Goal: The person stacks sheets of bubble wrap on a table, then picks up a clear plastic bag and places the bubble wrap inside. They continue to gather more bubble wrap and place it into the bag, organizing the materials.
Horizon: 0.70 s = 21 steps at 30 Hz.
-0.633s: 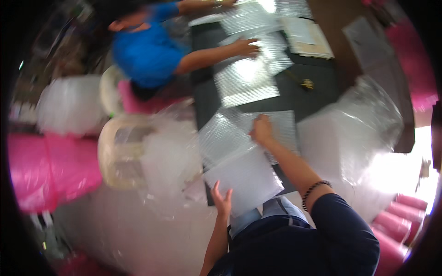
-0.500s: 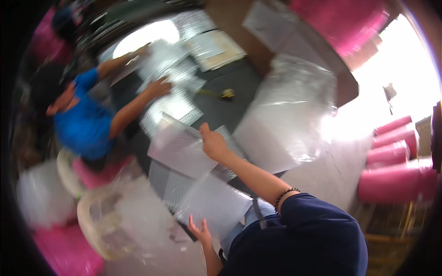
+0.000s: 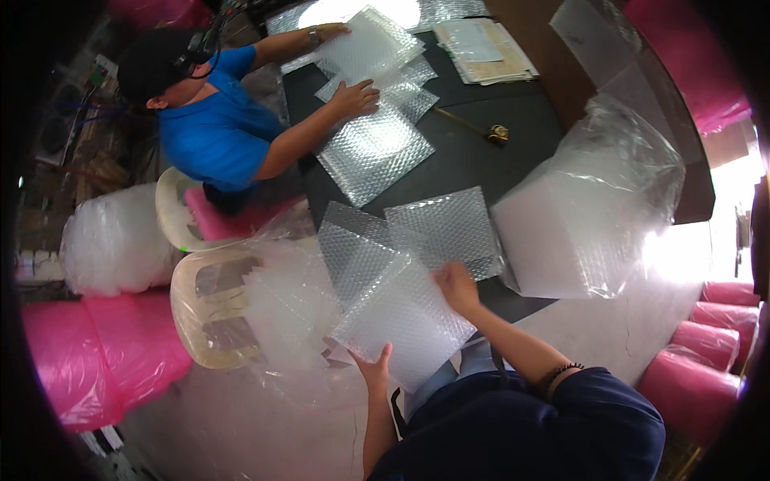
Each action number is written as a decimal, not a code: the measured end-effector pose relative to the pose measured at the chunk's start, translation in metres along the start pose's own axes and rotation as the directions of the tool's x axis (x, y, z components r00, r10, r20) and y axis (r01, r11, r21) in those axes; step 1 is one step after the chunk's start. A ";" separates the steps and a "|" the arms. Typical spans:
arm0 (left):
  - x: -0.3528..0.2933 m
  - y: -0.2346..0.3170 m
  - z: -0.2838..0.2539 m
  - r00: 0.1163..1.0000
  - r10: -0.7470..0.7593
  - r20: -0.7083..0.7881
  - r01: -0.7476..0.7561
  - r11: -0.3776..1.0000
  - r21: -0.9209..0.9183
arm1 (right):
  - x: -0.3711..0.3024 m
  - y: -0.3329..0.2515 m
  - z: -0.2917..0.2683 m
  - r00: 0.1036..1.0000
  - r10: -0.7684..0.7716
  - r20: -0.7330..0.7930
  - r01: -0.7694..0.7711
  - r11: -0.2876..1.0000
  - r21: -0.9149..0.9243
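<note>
A stack of clear bubble-wrap sheets (image 3: 405, 321) lies tilted across the near edge of the dark table, partly over my lap. My left hand (image 3: 374, 370) is at its lower left edge, thumb on top and some fingers hidden below. At the upper right edge, my right hand (image 3: 457, 289) has its fingers bent together on the sheet; the fingertips are slightly blurred. Just beyond, two more bubble-wrap pieces lie flat, a left one (image 3: 353, 240) partly under the stack and a right one (image 3: 445, 228) by my right hand.
Across the table (image 3: 449, 176), a co-worker in a blue shirt (image 3: 212, 132) handles another bubble-wrap pile (image 3: 377, 152). A tape measure (image 3: 497, 134), papers (image 3: 485, 52) and a large plastic bag of sheets (image 3: 577, 216) lie rightward. A plastic-draped chair (image 3: 196, 313) and pink rolls (image 3: 690, 385) flank me.
My right hand has come back toward me from over the table's middle, where it held a sheet, to the stack's upper right edge. My left thumb now lies over the stack. The view has shifted.
</note>
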<state>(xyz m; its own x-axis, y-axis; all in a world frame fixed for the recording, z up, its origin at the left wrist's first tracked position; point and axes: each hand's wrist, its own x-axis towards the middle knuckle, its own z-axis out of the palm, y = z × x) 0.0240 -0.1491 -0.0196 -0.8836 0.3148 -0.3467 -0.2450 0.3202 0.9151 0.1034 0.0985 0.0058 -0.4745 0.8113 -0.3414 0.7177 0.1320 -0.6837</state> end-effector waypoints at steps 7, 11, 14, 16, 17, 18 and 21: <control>-0.007 -0.015 0.004 0.982 0.186 -0.004 -0.182 0.962 0.205 | 0.095 -0.048 0.026 0.964 -0.251 0.086 0.265 0.912 -0.314; -0.004 0.002 0.008 0.977 0.160 0.138 -0.185 0.963 0.194 | 0.093 -0.085 -0.012 0.922 -0.385 -0.042 0.365 0.900 -0.236; -0.004 0.008 0.017 0.984 0.151 0.096 -0.165 0.971 0.172 | 0.030 -0.143 -0.105 0.712 -0.676 -0.191 0.505 0.681 -0.530; 0.004 0.005 0.015 0.985 0.006 0.171 -0.015 0.999 0.052 | -0.020 -0.134 -0.088 0.864 -0.493 0.100 0.477 0.741 -0.473; 0.009 0.003 0.014 0.975 -0.062 0.212 0.064 0.998 -0.004 | -0.047 -0.121 -0.062 0.840 -0.462 0.284 0.527 0.572 -0.629; 0.010 -0.004 0.014 0.972 -0.038 0.234 0.077 0.984 -0.162 | -0.067 -0.100 -0.024 0.784 -0.251 0.568 0.604 0.521 -0.604; 0.011 -0.003 0.017 0.950 -0.153 0.272 0.255 0.883 -0.395 | -0.092 -0.069 0.029 0.264 -0.007 0.965 0.832 0.508 -0.224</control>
<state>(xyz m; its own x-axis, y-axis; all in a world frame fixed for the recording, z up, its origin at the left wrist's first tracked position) 0.0215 -0.1314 -0.0300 -0.6931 0.4935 -0.5254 -0.5994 0.0103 0.8004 0.0826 -0.0020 0.0660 -0.6221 -0.3362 -0.7070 0.0837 0.8694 -0.4870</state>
